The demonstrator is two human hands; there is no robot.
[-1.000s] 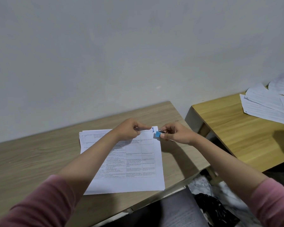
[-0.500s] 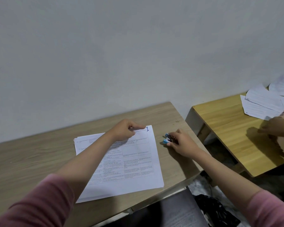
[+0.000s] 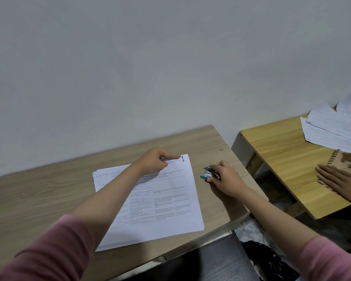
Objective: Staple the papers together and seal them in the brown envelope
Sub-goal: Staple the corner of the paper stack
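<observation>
A stack of printed papers [image 3: 162,207] with a blue "1" at its top right corner lies on the grey-brown desk [image 3: 28,199]. My left hand [image 3: 156,161] rests on the stack's upper edge, pinching the top sheets near that corner. To the right of the stack, my right hand [image 3: 225,179] lies on the desk with its fingers around a small blue stapler [image 3: 209,173]. On the yellow side table, a brown envelope [image 3: 346,161] with a striped edge is partly cut off at the frame's right side, with another person's hand [image 3: 338,179] on it.
The yellow side table [image 3: 282,157] stands to the right across a gap, with loose white sheets [image 3: 332,128] at its back. A black bag [image 3: 267,258] lies on the floor below. A plain wall runs behind both tables.
My right hand has taken the stapler off the papers' corner and set it down on the desk to the right. Another person's hand with the envelope has come in on the side table.
</observation>
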